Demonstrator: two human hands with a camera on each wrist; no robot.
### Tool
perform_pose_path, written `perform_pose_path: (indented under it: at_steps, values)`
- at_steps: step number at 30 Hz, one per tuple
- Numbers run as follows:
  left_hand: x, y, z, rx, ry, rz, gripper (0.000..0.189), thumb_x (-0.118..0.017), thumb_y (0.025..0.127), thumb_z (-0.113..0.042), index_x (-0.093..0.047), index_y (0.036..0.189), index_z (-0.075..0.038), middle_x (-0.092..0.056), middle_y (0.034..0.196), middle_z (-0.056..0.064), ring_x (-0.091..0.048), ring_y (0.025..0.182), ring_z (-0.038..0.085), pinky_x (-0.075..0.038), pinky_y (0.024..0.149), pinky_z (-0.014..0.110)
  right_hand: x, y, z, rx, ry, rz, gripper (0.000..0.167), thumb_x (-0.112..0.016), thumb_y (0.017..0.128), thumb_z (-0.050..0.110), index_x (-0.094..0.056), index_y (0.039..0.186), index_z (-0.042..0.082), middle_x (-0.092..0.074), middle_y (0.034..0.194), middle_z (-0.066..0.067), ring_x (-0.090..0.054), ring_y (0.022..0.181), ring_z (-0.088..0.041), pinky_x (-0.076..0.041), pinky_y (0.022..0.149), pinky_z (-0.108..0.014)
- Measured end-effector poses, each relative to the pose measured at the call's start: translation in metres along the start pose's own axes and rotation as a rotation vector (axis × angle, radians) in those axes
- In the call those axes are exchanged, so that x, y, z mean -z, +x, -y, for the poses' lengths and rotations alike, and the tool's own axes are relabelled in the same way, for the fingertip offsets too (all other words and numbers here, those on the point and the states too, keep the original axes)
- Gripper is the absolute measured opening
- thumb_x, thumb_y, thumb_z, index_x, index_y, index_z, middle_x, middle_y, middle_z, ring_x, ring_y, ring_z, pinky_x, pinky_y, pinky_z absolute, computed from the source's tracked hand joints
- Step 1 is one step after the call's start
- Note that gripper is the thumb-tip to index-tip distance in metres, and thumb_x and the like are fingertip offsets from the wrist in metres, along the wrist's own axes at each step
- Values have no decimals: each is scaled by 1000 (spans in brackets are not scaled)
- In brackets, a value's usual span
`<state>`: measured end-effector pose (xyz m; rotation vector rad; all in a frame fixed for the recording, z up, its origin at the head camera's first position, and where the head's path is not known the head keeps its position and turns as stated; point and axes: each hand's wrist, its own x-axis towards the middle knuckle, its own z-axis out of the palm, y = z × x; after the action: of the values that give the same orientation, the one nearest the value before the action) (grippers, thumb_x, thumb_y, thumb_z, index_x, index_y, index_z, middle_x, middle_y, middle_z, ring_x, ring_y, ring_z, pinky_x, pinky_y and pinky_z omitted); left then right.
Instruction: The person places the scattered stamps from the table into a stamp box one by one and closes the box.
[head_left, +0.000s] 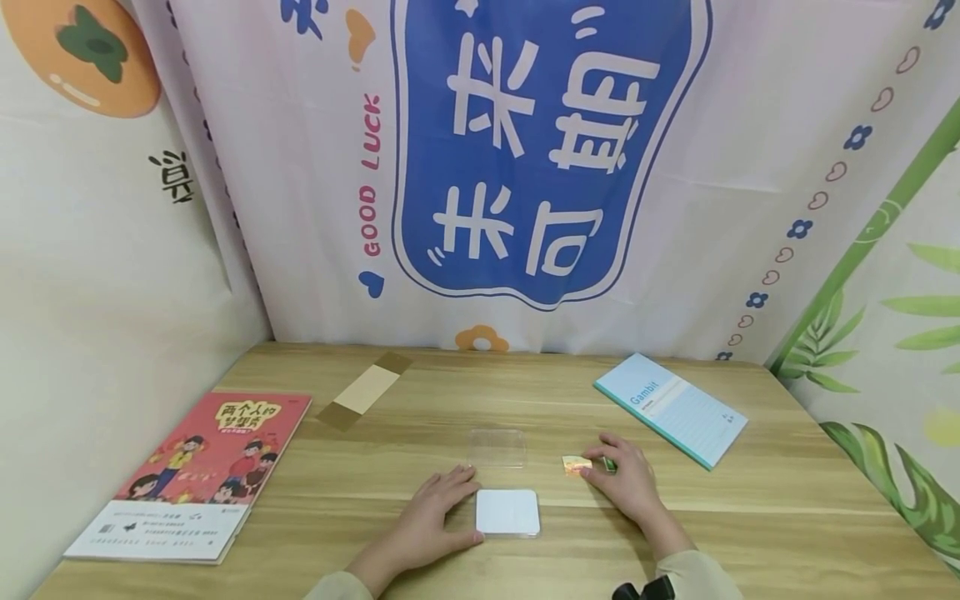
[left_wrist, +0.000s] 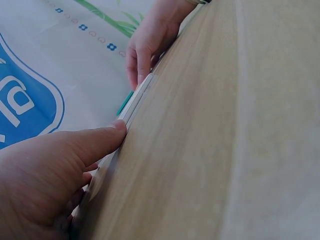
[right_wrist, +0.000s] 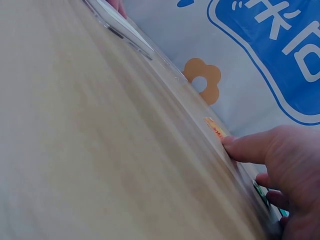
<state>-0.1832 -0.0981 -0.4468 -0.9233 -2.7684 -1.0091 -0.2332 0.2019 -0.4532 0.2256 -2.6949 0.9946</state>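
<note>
- While I follow from afar through the head view, with clock directions taken from the middle of the white slab [head_left: 507, 512], I find that slab lying flat on the wooden table [head_left: 750, 542], its rounded corners and clear rim facing me
- At 9 o'clock from it I see the left hand [head_left: 426, 527], unclenched and spread along the slab's side: thumb tip touching the 8 o'clock corner, extended fingers just beside the 10 o'clock corner
- My left wrist view agrees, with the straight thumb laid against the slab's edge
- Toward 3 o'clock I have the right hand [head_left: 628, 487], bent low over the table, its thumb tip on the small yellow-orange card [head_left: 574, 464]; I cannot tell whether the forefinger pinches it too
- That card lies at 2 o'clock, near the slab but apart from it
- I make out a dark green card [head_left: 610, 464] at 3 o'clock from the yellow-orange one, partly hidden under the right fingers
- Straight at 12 o'clock I spot a clear plastic piece [head_left: 497, 447], flat and apart from the slab
- Farther out I get the blue notebook [head_left: 675, 408] at 2 o'clock, a brown-ended cream strip [head_left: 365, 392] at 10 and the red book [head_left: 197, 458] at 9
</note>
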Motion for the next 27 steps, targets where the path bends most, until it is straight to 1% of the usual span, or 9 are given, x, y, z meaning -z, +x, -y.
perform_pose_path:
  at_steps: [8,16,18,21,25,27]
  values:
    - [0,-1,0,-1,9,-1,64,-61,74,-46,-49,120,-4,-37,131,12,-28,122,28,-14,100,47,-1,0,1,-5,0,3,16,-71,70,21,-64,82,13,-49,117,-17,-35,112,-37,-22,87,-53]
    - [0,0,0,3,11,4,63,-62,74,-45,-49,120,-4,-37,132,12,-28,122,27,-14,100,47,-2,-1,1,32,52,-35,14,-73,67,14,-61,76,13,-54,112,-14,-40,108,-35,-24,88,-51]
    - [0,0,0,-1,14,1,63,-62,74,-45,-49,120,-3,-37,131,12,-28,122,28,-14,100,47,-2,-1,1,46,63,-43,15,-73,66,13,-61,75,13,-55,109,-12,-42,107,-35,-25,88,-51]
    - [0,0,0,0,18,1,63,-62,74,-45,-49,120,-3,-37,131,12,-29,122,27,-14,100,47,-2,0,1,54,95,-55,15,-73,66,10,-61,74,12,-58,102,-10,-46,102,-32,-31,87,-47]
    - [0,0,0,6,22,4,64,-62,73,-45,-49,120,-3,-37,131,12,-28,122,27,-14,100,46,-3,0,2,5,166,-53,15,-73,66,6,-61,74,11,-59,91,-6,-51,91,-24,-40,80,-40]
    - [0,0,0,7,21,5,64,-62,73,-45,-49,120,-3,-37,131,12,-28,122,26,-14,100,46,-3,0,3,-32,195,-46,15,-72,66,5,-61,74,10,-58,87,-4,-51,86,-20,-41,77,-36]
